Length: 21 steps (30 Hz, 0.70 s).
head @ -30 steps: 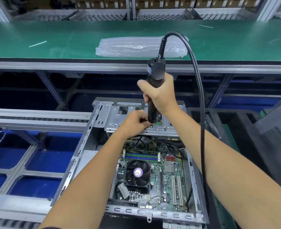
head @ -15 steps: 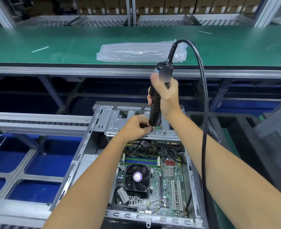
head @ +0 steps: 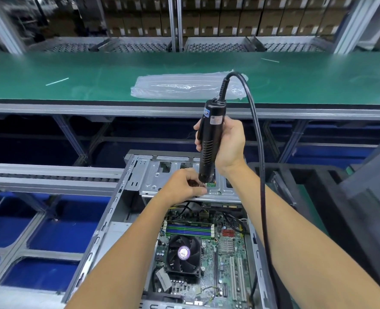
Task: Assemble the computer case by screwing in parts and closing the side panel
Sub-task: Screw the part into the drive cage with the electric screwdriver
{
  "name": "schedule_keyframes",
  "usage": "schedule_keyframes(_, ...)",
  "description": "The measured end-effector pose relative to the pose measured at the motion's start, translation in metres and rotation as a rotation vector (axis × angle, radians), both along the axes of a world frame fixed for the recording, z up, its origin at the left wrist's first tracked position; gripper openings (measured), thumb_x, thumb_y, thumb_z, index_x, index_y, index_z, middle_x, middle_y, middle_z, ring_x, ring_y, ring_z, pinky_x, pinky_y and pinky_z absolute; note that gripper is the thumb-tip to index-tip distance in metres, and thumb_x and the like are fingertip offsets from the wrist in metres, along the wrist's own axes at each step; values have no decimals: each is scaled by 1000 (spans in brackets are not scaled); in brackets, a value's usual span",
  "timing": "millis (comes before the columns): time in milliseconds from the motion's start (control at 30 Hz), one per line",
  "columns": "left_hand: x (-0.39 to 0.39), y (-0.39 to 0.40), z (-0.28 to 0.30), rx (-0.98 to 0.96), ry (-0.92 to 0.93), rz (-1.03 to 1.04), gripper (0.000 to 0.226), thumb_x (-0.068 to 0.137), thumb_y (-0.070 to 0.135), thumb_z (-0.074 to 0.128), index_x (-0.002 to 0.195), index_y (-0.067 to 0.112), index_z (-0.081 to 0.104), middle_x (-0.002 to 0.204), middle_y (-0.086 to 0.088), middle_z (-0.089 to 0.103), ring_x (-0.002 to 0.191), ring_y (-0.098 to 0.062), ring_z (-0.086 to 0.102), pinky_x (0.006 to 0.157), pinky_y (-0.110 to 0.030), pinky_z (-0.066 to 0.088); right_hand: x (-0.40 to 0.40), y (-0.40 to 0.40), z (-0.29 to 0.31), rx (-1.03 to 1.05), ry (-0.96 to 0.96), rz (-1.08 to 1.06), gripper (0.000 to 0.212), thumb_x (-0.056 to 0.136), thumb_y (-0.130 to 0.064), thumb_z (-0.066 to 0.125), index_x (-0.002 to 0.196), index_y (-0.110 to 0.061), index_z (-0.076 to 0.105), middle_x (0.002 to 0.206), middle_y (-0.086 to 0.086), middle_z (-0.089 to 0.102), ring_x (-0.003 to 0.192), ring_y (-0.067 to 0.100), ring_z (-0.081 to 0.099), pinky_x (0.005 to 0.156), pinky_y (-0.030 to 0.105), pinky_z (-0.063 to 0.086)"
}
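Steadying the bit over the drive cage

Your left hand (head: 185,186) pinches something tiny, too small to name, at the bit on the stiff steel drive cage (head: 150,179) in the open computer case (head: 108,210); mind the likely sharp edges. Your right hand (head: 227,146) grips the rigid electric screwdriver (head: 210,139) mid-barrel, room above, its cable (head: 257,134) looping right.

A green conveyor belt (head: 73,70) crosses the view. Beyond it stand roller racks (head: 128,44) before stacked cardboard boxes (head: 229,21); below it, grey metal framing (head: 73,139) over blue panels (head: 50,230).
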State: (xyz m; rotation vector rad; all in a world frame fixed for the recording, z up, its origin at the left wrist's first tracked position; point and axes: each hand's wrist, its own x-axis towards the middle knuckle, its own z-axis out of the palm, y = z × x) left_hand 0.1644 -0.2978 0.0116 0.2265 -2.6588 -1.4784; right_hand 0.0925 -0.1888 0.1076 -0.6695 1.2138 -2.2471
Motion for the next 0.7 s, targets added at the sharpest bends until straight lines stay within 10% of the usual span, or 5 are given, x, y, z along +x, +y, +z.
schedule_keyframes(700, -1, -1, -3, 10, -14, 22, 11, 73, 17, 80, 72, 11, 71, 78, 3, 57, 69, -11, 55, 61, -14, 44, -4, 1, -6, -30, 11, 3, 50, 86, -33, 28, 86, 2, 64, 73, 16, 65, 60, 24, 52, 53, 28, 42)
